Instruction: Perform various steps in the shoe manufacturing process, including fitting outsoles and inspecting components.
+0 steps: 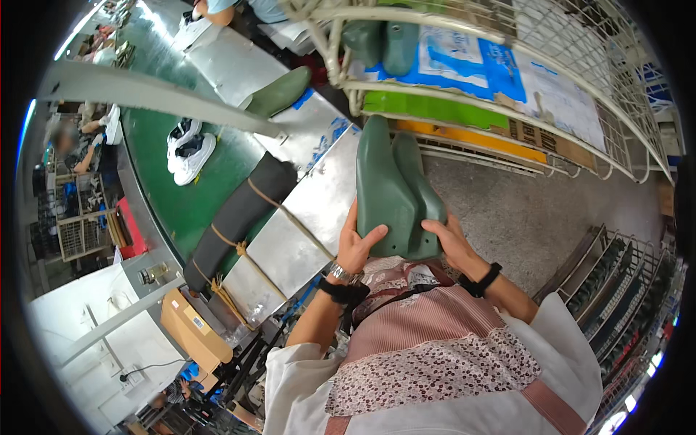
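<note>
Two dark green plastic shoe lasts (391, 192) are held together, upright, in front of my chest. My left hand (357, 244) grips the left one from the side, thumb across its lower face. My right hand (453, 243) holds the right one at its base. Both wrists wear black bands, and the left also has a metal watch. Below the hands shows a pink patterned apron over a white top.
A wire rack cart (464, 87) with more green lasts (384, 40) and cardboard sheets stands ahead. A green conveyor belt (181, 203) on the left carries white sneakers (190, 148) and a last (279, 93). Metal plates (304, 217) edge the belt. A shelf of lasts (616, 290) sits at right.
</note>
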`<state>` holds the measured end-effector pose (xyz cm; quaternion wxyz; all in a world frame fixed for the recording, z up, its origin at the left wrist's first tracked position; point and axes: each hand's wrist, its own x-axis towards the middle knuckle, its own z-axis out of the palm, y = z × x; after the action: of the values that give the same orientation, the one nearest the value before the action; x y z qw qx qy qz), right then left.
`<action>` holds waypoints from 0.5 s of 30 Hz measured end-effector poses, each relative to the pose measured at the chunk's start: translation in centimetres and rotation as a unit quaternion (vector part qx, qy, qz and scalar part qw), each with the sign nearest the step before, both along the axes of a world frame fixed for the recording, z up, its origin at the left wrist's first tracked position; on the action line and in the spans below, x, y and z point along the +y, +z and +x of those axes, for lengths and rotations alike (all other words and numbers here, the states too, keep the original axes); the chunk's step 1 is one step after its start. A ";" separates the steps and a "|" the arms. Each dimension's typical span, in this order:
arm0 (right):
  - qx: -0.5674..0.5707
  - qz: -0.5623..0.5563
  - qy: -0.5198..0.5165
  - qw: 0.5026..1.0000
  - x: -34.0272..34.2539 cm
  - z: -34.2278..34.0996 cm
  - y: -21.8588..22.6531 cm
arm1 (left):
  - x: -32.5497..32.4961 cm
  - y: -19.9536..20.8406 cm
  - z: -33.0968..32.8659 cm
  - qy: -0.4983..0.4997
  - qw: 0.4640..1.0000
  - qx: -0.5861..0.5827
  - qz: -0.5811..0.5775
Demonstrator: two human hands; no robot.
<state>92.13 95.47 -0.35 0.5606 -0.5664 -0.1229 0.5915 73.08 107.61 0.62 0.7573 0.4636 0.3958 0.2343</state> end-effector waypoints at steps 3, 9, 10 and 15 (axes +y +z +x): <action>-0.081 0.077 -0.017 0.994 -0.6 5.8 5.2 | 1.8 5.0 5.0 -0.055 0.995 -0.016 0.087; -0.161 0.152 -0.065 0.973 2.0 14.7 12.2 | 6.8 12.4 14.7 -0.101 0.946 0.022 0.308; -0.220 0.139 -0.059 0.964 3.3 17.2 11.7 | 7.5 12.4 16.9 -0.120 0.893 0.113 0.420; -0.557 0.010 0.046 0.829 12.7 23.8 4.7 | 11.2 8.4 24.0 -0.097 0.714 0.266 0.640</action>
<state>115.92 108.19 4.32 0.3748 -0.7879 -0.4458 0.1997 97.05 118.83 9.04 0.1618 0.9166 0.2892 0.2238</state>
